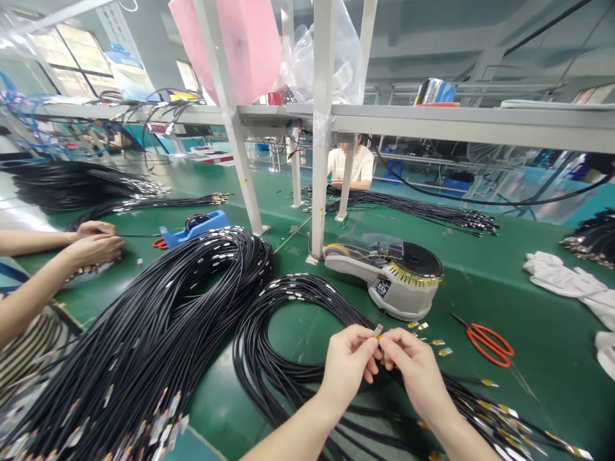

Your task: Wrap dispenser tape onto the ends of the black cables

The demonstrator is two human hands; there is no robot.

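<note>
- Clock directions taken from the paired hands, twelve pointing away from the wearer.
- Left hand (353,357): thumb and fingertips pinched on a silver-tipped cable end (378,330), held above the table (542,346). Right hand (408,358): likewise pinched on it, fingertips nearly meeting the left's.
- Risk: the tip is small, so an uneven pinch could let it roll or slip. Yellow strip at its base, probably tape, could crease or skew from the same cause.
- Risk: loose yellow-marked ends (509,422) lie crowded at four o'clock, beneath and beside the right forearm; an elbow shift could drag or tangle them.
- Risk: a tug could disturb the smaller cable coil (252,326) at nine.
- In the way: round tape dispenser (408,298) near at twelve to one; shelf post (319,186) at eleven.
- Around: orange-handled scissors (490,344) at three, white gloves (552,274) beyond; larger cable bundle (158,307) at nine; co-worker's hands (98,246) well apart, between nine and ten.
</note>
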